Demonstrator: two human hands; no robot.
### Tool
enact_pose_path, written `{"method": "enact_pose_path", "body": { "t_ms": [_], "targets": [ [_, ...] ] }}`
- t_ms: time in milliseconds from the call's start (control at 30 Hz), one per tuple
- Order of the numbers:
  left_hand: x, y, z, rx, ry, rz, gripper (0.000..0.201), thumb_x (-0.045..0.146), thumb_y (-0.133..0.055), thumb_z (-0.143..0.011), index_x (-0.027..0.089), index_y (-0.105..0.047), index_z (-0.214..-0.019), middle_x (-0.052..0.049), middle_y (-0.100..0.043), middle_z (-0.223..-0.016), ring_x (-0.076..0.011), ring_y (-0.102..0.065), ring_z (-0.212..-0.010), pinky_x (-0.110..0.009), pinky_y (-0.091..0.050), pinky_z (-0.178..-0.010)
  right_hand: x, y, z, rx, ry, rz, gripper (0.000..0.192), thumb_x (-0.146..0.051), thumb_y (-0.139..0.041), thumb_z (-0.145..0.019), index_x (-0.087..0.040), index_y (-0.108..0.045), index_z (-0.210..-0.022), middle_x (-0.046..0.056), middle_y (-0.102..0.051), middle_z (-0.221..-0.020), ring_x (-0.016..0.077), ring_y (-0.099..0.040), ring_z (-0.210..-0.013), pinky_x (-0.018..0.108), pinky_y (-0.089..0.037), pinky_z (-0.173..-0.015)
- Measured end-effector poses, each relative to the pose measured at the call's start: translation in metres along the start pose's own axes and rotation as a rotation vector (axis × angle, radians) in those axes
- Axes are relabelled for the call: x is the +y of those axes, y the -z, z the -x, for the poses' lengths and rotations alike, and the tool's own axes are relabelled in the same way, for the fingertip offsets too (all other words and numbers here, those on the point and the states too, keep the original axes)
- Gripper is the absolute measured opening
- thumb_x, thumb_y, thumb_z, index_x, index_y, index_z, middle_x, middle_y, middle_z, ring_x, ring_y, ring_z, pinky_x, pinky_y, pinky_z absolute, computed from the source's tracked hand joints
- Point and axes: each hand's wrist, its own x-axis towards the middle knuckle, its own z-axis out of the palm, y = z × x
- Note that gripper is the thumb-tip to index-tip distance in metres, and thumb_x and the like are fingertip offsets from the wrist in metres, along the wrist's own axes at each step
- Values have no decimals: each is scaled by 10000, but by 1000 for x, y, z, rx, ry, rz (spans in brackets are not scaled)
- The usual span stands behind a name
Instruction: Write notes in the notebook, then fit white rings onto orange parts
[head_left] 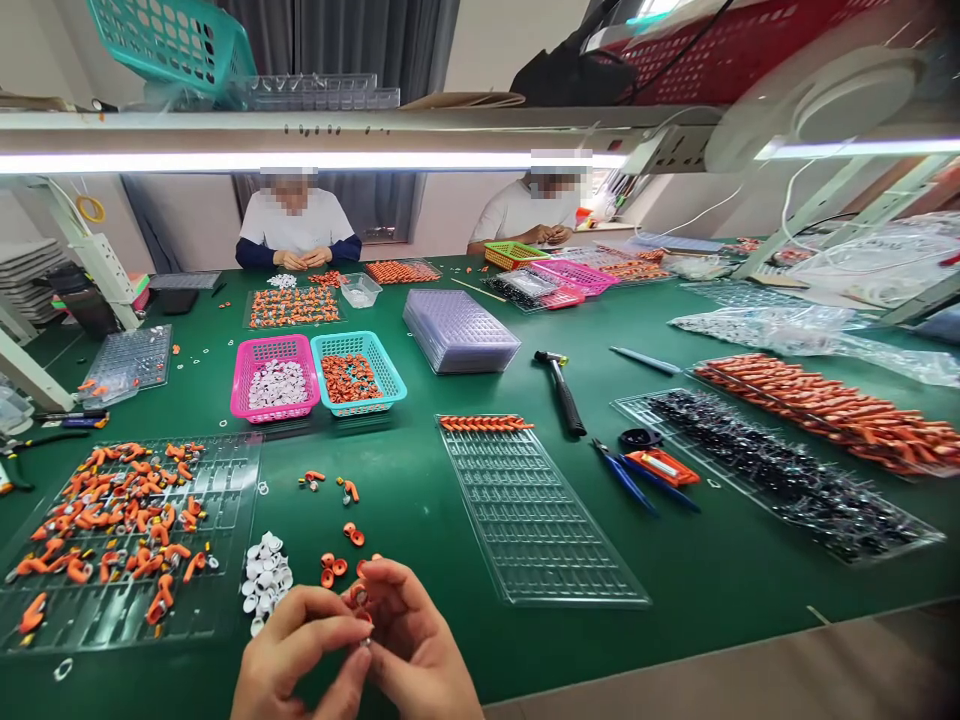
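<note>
Left hand [289, 650]: fingertips pinched on small orange part [361, 594].
Right hand [416, 640]: fingertips pinching same part.
Part: small, rounded, glossy orange, metal end.
Surface: matte green table [420, 480].

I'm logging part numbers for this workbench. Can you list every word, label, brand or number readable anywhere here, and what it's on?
There are none: no text is readable.
The orange cutter beside the blue pliers has a pale patch, too small to tell if it is print.
The pink basket, teal basket and clear tray carry no visible marking.
Nor does the small part pinched between the left hand and right hand.
</note>
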Motion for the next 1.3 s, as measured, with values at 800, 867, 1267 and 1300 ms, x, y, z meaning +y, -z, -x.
{"method": "enact_pose_path", "body": {
  "t_ms": [800, 867, 1267, 1300],
  "targets": [
    [4, 5, -10, -84, -289, -204, 156, 161, -568, -909, 256, -687, -942, -32, -676, -863, -160, -592, -754, -258, -493, -691, -26, -5, -13, -107, 187, 332, 144, -330, -773, -781, -230, -679, -739, 73, -662, -948, 209, -642, -902, 329, -548, -795],
    [4, 7, -10, -99, -273, -202, 150, 181, -548, -929, 253, -679, -945, -31, -664, -858, -157, -588, -752, -253, -489, -696, -29, -6, -14, -123, 173, 316, 278, -378, -779, -771, -212, -603, -634, 71, -644, -915, 188, -636, -802, 329, -550, -749],
    [10, 20, -16, -138, 5, -77, 216, 142, -643, -847, 302, -752, -944, -10, -640, -826, -147, -638, -734, -224, -517, -655, -31, -5, -11, -140, 441, 700, 244, -10, -607, -715, -229, -508, -673, 8, -667, -806, 157, -626, -726, 269, -496, -671],
    [12, 21, -18, -139, 7, -88, 219, 134, -645, -835, 297, -757, -929, -12, -642, -817, -149, -642, -728, -228, -521, -652, -32, -5, -11, -145, 452, 724, 252, 1, -600, -706, -229, -504, -669, 5, -669, -803, 155, -630, -723, 266, -497, -670]
  ]
}}
